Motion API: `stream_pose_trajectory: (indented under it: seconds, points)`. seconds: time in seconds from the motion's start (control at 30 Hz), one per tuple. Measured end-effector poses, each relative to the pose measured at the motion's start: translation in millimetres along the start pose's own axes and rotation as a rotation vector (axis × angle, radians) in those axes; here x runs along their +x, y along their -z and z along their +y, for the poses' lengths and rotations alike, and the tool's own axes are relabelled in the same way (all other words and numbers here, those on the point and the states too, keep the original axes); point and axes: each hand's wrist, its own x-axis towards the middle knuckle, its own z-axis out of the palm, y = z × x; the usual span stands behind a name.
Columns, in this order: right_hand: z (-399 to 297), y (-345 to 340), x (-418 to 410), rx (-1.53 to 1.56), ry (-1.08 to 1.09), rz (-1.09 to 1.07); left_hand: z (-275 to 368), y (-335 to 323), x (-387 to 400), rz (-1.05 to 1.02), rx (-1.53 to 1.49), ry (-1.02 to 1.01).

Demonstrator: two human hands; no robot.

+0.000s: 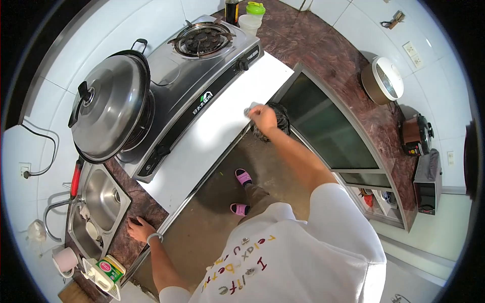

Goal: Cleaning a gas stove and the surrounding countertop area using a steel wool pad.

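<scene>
My left hand [141, 229], with a pale band at the wrist, rests on the dark red marbled countertop [130, 242] beside the steel sink [101, 197]. Its fingers are slightly apart and hold nothing. My right hand [264, 116] is reached out over the edge of the white panel [227, 127] in front of the gas stove [166, 81]. The fingers are pinched on a small grey thing [247, 112], too blurred to name. Partly hidden below that hand is a black plastic bag [280, 115].
A wok with a domed steel lid [110, 106] covers the stove's left burner. The other burner [202, 39] is bare. Bottles and tubs stand behind it. A rice cooker [416, 135] and a white-lidded container [382, 81] line the right counter. A red-handled tool [76, 180] leans by the sink.
</scene>
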Motion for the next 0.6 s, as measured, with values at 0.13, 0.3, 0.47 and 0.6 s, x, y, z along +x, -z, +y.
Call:
stream_pose_trajectory:
  seconds: [0.13,0.3,0.47,0.6]
  points:
    - [15,32,58,-0.071,-0.153,0.155,-1,-4,0,0.009,-0.005,-0.014]
    - [21,28,44,0.009,-0.139,0.175,-4,-3,2,-0.036,-0.008,0.0]
    - [21,40,43,0.005,-0.14,0.041,-17,-12,4,-0.025,0.013,0.011]
    - [56,61,103,0.01,-0.185,0.25,-8,-9,2,-0.031,0.006,-0.025]
